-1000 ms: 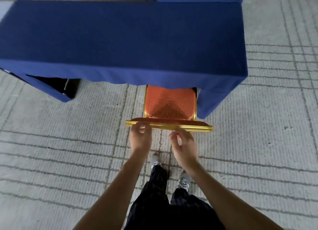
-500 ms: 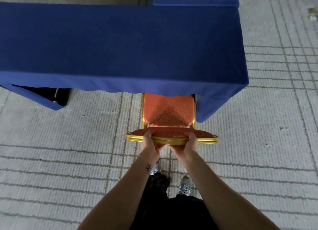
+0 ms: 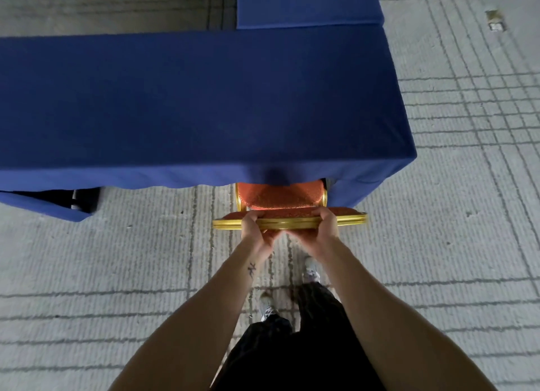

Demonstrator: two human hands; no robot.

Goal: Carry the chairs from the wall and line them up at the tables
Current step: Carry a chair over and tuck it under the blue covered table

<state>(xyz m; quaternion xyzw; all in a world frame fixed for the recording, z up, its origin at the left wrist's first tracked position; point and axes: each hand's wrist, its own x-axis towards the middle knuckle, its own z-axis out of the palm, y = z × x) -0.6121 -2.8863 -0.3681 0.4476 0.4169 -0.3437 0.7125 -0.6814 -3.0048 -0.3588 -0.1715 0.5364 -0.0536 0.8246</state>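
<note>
A chair [image 3: 280, 199] with a gold frame and a red-orange padded seat stands at the near edge of a long table [image 3: 190, 104] draped in blue cloth, toward its right end. Most of the seat is hidden under the cloth. I see the gold top rail of the backrest from above. My left hand [image 3: 255, 229] grips that rail left of centre, fingers curled over the top. My right hand [image 3: 321, 229] grips it right of centre in the same way.
A second blue-draped table [image 3: 306, 4] butts against the far side at the right. Grey patterned carpet [image 3: 453, 186] lies all around. A dark table leg [image 3: 76, 202] shows under the cloth at the left. My feet stand just behind the chair.
Both hands went from resting behind the backrest rail to gripping it. The chair has slid farther under the table, and I have stepped closer.
</note>
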